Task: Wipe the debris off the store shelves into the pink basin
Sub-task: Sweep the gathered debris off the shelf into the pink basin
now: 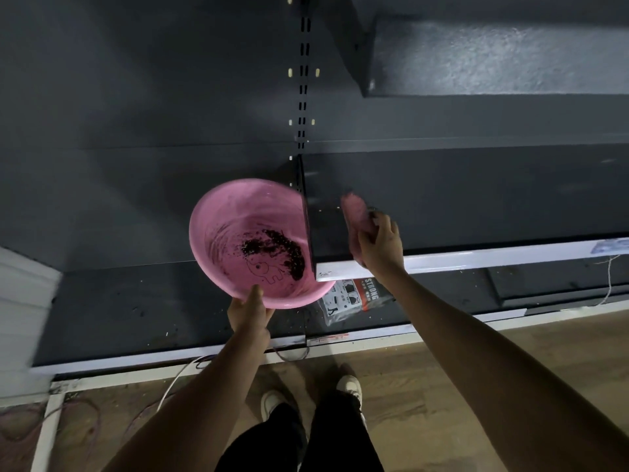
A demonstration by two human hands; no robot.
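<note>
- The round pink plastic basin [218,226] is held up in the air. Its right rim is tucked against the left end of the dark grey metal shelf [476,199], and a heap of dark crumbly debris [275,248] already lies in its bottom.
- The left hand [250,310] grips the basin's near rim, thumb over the edge and fingers underneath.
- The right hand [379,245] is wrapped round a pink wiping cloth [354,212], which is too blurred to rule out a sponge. It is pressed on the shelf close to that left end.
- I'd judge this shelf's sweep to be on its last stretch, as only a few pale specks [323,210] lie between the cloth and the edge.
- The next move looks like a push leftward over the edge, with the basin kept snug under the lip so nothing drops past it.
- Below the basin, the dark bottom shelf [129,311] is dotted with crumbs, so it seems not yet wiped.
- A clear plastic bag with an orange "STRONG" label [357,296] lies on that bottom shelf under the right wrist and would need shifting first.
- Far right and higher up sits another dark upper shelf [493,56], beside the slotted upright post [303,80].
- A white cable [177,379] loops over the floor near the person's feet, which is something to trip on.
</note>
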